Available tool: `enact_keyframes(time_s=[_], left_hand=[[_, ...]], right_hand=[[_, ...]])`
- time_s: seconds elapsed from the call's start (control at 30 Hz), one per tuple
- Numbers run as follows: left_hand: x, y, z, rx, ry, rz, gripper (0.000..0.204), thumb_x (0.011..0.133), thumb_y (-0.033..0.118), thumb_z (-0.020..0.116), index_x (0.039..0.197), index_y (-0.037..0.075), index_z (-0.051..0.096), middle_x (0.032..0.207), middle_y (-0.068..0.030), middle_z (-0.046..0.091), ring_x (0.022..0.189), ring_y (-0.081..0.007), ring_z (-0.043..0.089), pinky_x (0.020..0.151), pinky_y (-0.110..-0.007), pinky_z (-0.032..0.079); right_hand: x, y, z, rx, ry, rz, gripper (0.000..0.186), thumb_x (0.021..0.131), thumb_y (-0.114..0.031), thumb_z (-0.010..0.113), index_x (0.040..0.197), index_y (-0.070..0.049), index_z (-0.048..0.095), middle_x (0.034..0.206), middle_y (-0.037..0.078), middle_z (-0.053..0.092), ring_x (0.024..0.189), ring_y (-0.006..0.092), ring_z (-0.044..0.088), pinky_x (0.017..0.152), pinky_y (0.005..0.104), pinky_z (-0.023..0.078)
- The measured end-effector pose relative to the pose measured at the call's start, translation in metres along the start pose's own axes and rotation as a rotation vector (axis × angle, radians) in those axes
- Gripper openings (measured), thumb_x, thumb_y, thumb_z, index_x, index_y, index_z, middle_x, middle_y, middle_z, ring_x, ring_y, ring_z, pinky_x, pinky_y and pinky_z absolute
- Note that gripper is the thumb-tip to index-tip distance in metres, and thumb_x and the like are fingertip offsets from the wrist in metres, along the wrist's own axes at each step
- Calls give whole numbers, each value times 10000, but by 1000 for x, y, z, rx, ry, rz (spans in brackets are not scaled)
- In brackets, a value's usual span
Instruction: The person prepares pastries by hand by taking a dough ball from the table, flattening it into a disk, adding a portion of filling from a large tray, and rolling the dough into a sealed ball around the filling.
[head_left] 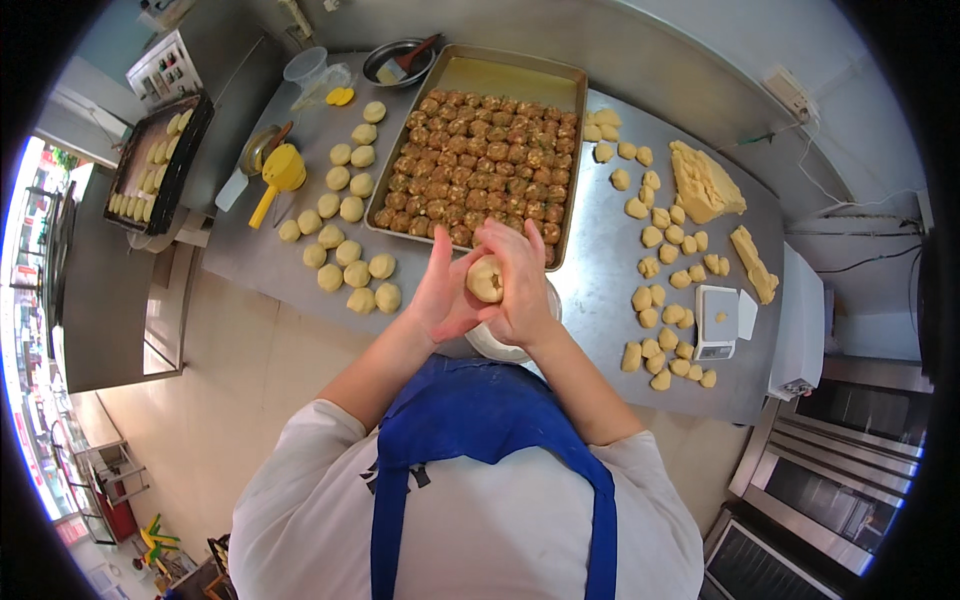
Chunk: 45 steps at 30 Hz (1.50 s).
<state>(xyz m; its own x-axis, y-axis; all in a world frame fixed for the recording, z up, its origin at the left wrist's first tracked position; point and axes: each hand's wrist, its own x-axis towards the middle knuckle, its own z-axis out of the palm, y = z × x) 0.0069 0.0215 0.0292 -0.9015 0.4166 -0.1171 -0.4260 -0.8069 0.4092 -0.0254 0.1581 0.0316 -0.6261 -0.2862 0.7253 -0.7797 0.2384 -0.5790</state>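
Observation:
A pale dough ball [485, 279] with a small gap at its top sits between my two hands, in front of my chest. My left hand [440, 297] cups it from the left and below, thumb pointing up. Around its right side curl the fingers of my right hand [520, 285]. Something darker shows in the gap, too small to make out. Just beyond my fingertips lies a metal tray [512, 75] with rows of brown filling balls [470, 160]. Partly hidden under my hands is a white bowl [497, 347].
Rounded dough balls [330, 235] stand left of the tray. On the right are loose dough pieces [652, 237], a large dough slab [703, 185] and a white scale [716, 325]. A yellow scoop [284, 168] and a steel bowl [382, 58] with a brush lie at the far left.

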Motion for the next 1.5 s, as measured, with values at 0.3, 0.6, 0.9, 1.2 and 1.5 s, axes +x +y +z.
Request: enact_keyframes(time_s=[0.3, 0.6, 0.9, 1.2, 1.5], left_hand=[[10, -15, -18, -13, 553, 25, 404, 1059, 392, 277, 1290, 154, 507, 1299, -42, 557, 1201, -177, 544, 1015, -352, 458], [2, -5, -62, -104, 417, 32, 320, 1036, 412, 367, 1211, 205, 536, 1141, 25, 608, 1034, -159, 597, 863, -360, 517], [-29, -13, -146, -21, 737, 114, 364, 1042, 387, 375, 1209, 102, 528, 1171, -52, 595, 1065, -200, 583, 917, -362, 493], [-152, 155, -290, 854, 1350, 709, 495, 988, 380, 468, 1301, -3, 498, 1287, -139, 537, 1186, -234, 492, 1022, -354, 372], [-44, 45, -213, 580, 646, 417, 432, 1021, 310, 447, 1325, 11, 515, 1327, -105, 559, 1252, -224, 487, 1053, -378, 366]], right_hand=[[-25, 21, 24, -176, -188, -150, 288, 900, -202, 562, 1154, -106, 657, 1207, 59, 647, 1209, 244, 556, 1075, 478, 315], [-33, 36, 54, 130, -291, -36, 412, 872, -142, 532, 1278, -122, 601, 1416, 182, 460, 1284, 379, 444, 1067, 485, 348], [-65, 27, 102, -35, -540, 312, 463, 903, -257, 566, 1321, -58, 544, 1401, 183, 493, 1259, 349, 492, 1078, 506, 331], [-185, 34, -18, -525, -832, 228, 456, 836, -288, 662, 1214, -42, 595, 1281, 130, 599, 1244, 283, 531, 1092, 506, 323], [-178, 51, -39, -413, -1134, 304, 446, 821, -332, 679, 1144, -32, 614, 1198, 138, 628, 1167, 255, 569, 1055, 446, 385]])
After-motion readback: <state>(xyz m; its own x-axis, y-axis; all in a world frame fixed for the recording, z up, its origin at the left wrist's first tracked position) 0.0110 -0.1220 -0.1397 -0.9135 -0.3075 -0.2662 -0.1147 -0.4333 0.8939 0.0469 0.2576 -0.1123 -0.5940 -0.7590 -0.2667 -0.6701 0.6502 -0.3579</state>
